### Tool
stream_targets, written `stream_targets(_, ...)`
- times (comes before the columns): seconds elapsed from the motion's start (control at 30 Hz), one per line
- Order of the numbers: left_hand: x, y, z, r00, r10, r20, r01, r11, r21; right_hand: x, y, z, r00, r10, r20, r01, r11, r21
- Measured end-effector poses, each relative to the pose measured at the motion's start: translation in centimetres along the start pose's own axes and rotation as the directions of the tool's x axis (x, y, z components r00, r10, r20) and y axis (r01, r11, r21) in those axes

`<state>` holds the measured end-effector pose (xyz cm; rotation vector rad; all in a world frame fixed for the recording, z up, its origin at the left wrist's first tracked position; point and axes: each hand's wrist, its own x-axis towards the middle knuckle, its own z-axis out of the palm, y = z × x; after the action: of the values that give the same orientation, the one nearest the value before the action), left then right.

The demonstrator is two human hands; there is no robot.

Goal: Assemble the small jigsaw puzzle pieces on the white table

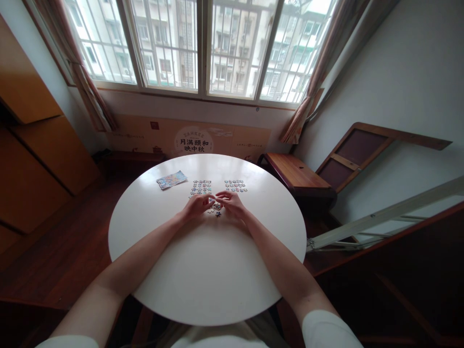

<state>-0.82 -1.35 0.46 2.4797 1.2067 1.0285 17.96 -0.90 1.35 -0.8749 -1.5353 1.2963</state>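
My left hand point(195, 206) and my right hand point(234, 204) meet over the middle of the table, fingertips almost touching. Curled fingers of the left hand close around what looks like a small jigsaw puzzle piece at their tips. The right hand's thumb and fingers are drawn together; whatever they pinch is too small to make out. Just below them lies a loose pile of jigsaw pieces point(217, 207), partly covered by the hands. A single dark piece point(218, 214) sits nearest to me. Beyond the hands, pieces stand in short rows, a left group point(202, 184) and a right group point(235, 183).
A colourful picture sheet point(171, 180) lies at the far left of the round white table point(203, 270). Behind the table's right edge stands a wooden bench point(295, 170). A printed cardboard panel point(145, 133) leans under the barred window.
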Motion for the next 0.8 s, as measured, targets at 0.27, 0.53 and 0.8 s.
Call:
stream_targets(0.27,-0.14,0.35,0.06,0.997,0.082,-0.001,-0.082,0.996,0.045,0.06,0.05,-0.01,0.996,0.001,0.093,0.002,1.000,-0.027)
stream_targets(0.53,-0.19,0.07,0.22,0.995,0.099,-0.002,-0.099,0.994,0.045,0.06,-0.04,0.14,0.995,-0.001,0.101,0.006,0.999,-0.044)
stream_targets(0.8,-0.07,0.22,0.19,0.999,0.040,-0.018,-0.040,0.999,0.001,0.10,0.30,-0.09,0.996,-0.022,0.086,0.026,0.999,-0.042)
